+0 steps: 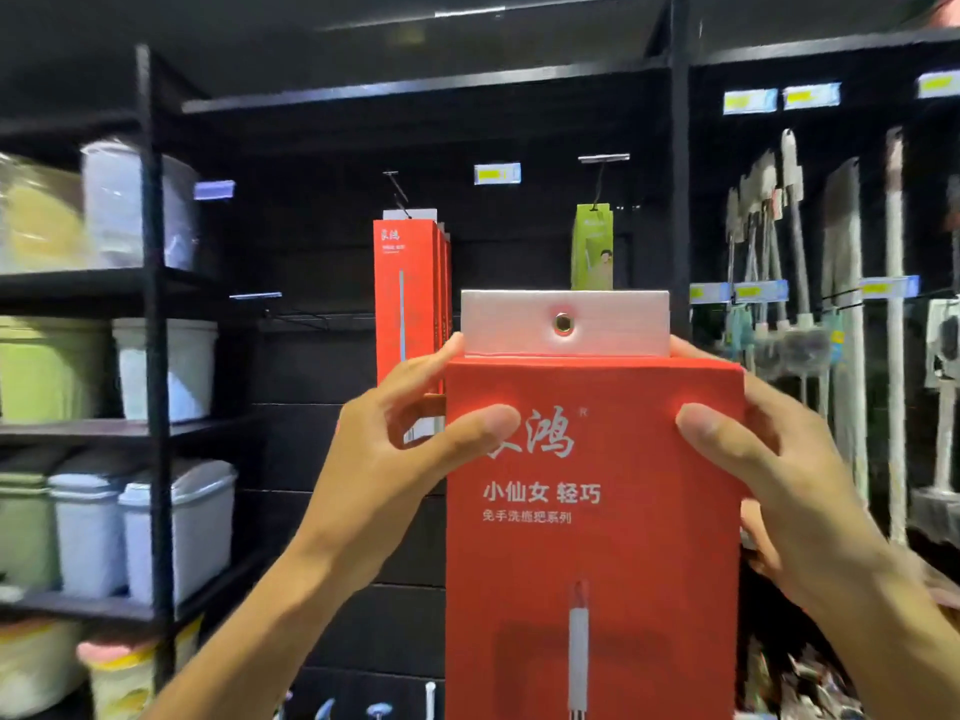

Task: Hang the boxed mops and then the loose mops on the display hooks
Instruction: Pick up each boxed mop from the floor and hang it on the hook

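A red boxed mop (592, 511) stands upright at chest height in front of the dark display wall, held between both hands. The left hand (395, 444) grips its left edge, thumb curled onto the printed front and fingers behind; the right hand (769, 459) does the same on the right edge. The box is tall, flat-faced cardboard with a matte red finish and pale lettering. Above it rises a white hang tab (565, 324) pierced by a round metal eyelet (562, 323).

The step in hand looks like getting that eyelet onto a hook. To do it well, the box probably wants lifting until the eyelet is level with the hook's tip, kept square to the wall, then pushed straight back so the tab slides along the wire rather than bending. Holding near the top, as both hands do, should keep the long box from swinging.

Beyond it, more red boxes (410, 298) of the same kind already hang from a thin wire hook (397, 192), and a narrow green pack (592, 246) hangs from another hook just right of them. Further right, loose mops (779, 241) with pale handles hang in a row. On the left, black shelving (153, 356) carries smooth plastic bins (171, 527) in grey and green.
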